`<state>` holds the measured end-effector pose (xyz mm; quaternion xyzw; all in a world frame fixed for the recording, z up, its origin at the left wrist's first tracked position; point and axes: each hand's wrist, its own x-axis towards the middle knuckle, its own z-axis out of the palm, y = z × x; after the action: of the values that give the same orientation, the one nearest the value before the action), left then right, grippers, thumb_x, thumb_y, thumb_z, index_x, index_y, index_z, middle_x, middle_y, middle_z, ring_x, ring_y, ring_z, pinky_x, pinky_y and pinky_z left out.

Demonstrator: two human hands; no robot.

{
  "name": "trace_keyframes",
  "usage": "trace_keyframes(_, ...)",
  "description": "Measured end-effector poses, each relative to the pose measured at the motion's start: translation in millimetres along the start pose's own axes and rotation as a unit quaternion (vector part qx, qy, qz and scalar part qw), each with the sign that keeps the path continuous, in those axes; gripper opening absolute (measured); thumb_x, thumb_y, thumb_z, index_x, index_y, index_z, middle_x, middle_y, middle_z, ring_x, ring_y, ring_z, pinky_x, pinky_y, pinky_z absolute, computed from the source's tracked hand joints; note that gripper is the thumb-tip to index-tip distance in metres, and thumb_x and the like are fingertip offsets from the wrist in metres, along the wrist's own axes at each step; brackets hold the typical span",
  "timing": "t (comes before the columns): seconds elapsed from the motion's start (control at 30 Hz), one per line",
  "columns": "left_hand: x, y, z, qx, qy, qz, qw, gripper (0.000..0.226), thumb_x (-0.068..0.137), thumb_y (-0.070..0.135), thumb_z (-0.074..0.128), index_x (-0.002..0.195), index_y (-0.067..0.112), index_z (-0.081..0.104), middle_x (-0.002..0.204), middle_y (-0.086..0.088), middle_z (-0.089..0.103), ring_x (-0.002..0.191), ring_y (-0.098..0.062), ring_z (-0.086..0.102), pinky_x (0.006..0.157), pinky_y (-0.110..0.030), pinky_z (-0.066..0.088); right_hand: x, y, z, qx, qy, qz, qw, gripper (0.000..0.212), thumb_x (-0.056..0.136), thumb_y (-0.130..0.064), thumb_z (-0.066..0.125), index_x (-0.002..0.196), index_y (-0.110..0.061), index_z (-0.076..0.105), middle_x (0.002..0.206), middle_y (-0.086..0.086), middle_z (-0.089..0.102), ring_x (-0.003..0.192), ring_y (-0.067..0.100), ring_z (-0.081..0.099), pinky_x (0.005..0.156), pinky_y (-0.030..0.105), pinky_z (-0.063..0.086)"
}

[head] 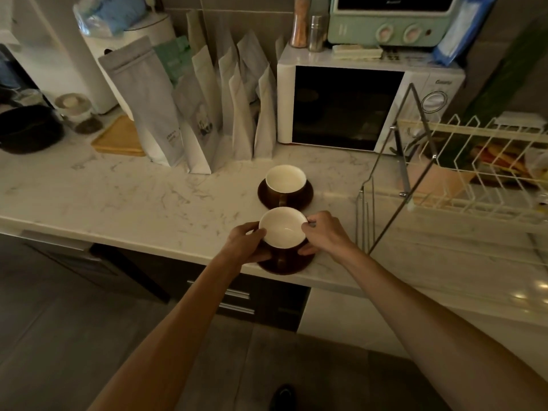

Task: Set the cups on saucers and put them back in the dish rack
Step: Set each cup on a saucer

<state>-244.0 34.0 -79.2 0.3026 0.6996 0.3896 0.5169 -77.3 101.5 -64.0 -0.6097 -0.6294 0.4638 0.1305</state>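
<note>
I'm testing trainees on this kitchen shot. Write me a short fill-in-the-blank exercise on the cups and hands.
1. Each brown cup sits on a ____.
2. The near cup is gripped by ____ hands, the left hand and the right hand.
3. The far cup stands in front of the ____.
4. The dish rack is to the person's ____.

Missing: saucer; both; microwave; right

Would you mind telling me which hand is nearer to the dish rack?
Right. The right hand grips the near cup on the side facing the dish rack; the left hand holds the cup's far side.
</note>
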Motion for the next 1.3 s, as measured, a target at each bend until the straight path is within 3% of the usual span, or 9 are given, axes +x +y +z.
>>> trace_keyframes(0.23,2,-4,0,0.014,-0.008,-0.006,1.000,0.045,0.093,0.014,0.059,0.137,0.015,0.051,0.127,-0.014,0.060,0.103,-0.029,0.066,0.068,-0.032,0.062,4,8,4,0.000,-0.002,-0.002,1.000,0.016,0.097,-0.012,0.053,0.110,-0.007,0.061,0.076,0.001,0.065,0.066,0.025,0.076,0.070,0.040,0.064)
trace_keyframes(0.47,1,-4,1,0.010,-0.001,-0.011,1.000,0.046,0.093,0.013,0.059,0.137,0.015,0.049,0.126,-0.016,0.060,0.101,-0.029,0.067,0.058,-0.026,0.061,3,12,5,0.008,-0.012,-0.005,1.000,0.018,0.098,-0.013,0.053,0.112,-0.007,0.061,0.091,0.007,0.068,0.068,0.025,0.076,0.071,0.041,0.064)
trace_keyframes(0.7,0,-8,0,0.019,0.000,-0.010,1.000,0.046,0.094,0.016,0.058,0.138,0.016,0.048,0.124,-0.016,0.062,0.101,-0.030,0.068,0.072,-0.035,0.061,2,12,4,0.012,-0.022,-0.005,1.000,0.021,0.098,-0.014,0.053,0.117,-0.007,0.060,0.106,0.014,0.071,0.072,0.026,0.076,0.075,0.041,0.063)
trace_keyframes(0.9,-3,-4,-1,0.021,-0.007,-0.009,1.000,0.043,0.095,0.019,0.056,0.137,0.017,0.047,0.124,-0.015,0.061,0.096,-0.025,0.068,0.062,-0.029,0.061,1,12,3,0.006,-0.024,-0.007,1.000,0.025,0.099,-0.017,0.053,0.120,-0.007,0.060,0.095,0.008,0.070,0.071,0.025,0.076,0.074,0.042,0.063)
trace_keyframes(1.03,-6,-1,-7,0.037,-0.010,-0.003,0.999,0.042,0.096,0.021,0.055,0.137,0.017,0.049,0.110,-0.010,0.063,0.088,-0.019,0.067,0.059,-0.028,0.059,-2,12,-1,-0.010,-0.006,-0.006,1.000,0.030,0.099,-0.021,0.053,0.125,-0.007,0.061,0.097,0.013,0.074,0.068,0.024,0.076,0.072,0.041,0.063)
trace_keyframes(1.1,-7,0,-11,0.043,0.007,0.007,0.999,0.043,0.096,0.023,0.055,0.138,0.017,0.048,0.107,-0.008,0.064,0.090,-0.020,0.065,0.063,-0.029,0.057,-6,12,-6,-0.040,0.025,-0.019,0.999,0.030,0.100,-0.025,0.053,0.124,-0.011,0.062,0.100,0.010,0.074,0.067,0.021,0.075,0.070,0.039,0.063)
trace_keyframes(1.2,-5,-4,-19,0.108,0.069,0.050,0.990,0.046,0.096,0.029,0.054,0.139,0.020,0.046,0.126,-0.013,0.062,0.105,-0.024,0.061,0.089,-0.039,0.052,-10,13,-12,-0.099,0.106,-0.047,0.988,0.029,0.099,-0.035,0.051,0.115,-0.015,0.065,0.109,0.006,0.073,0.074,0.022,0.072,0.076,0.042,0.062)
trace_keyframes(1.3,-3,-10,-27,0.160,0.114,0.068,0.978,0.048,0.095,0.034,0.054,0.141,0.021,0.045,0.135,-0.013,0.056,0.120,-0.029,0.054,0.097,-0.040,0.044,-9,18,-15,-0.116,0.133,-0.048,0.983,0.042,0.098,-0.045,0.048,0.127,-0.017,0.059,0.122,0.004,0.068,0.088,0.024,0.070,0.084,0.042,0.058)
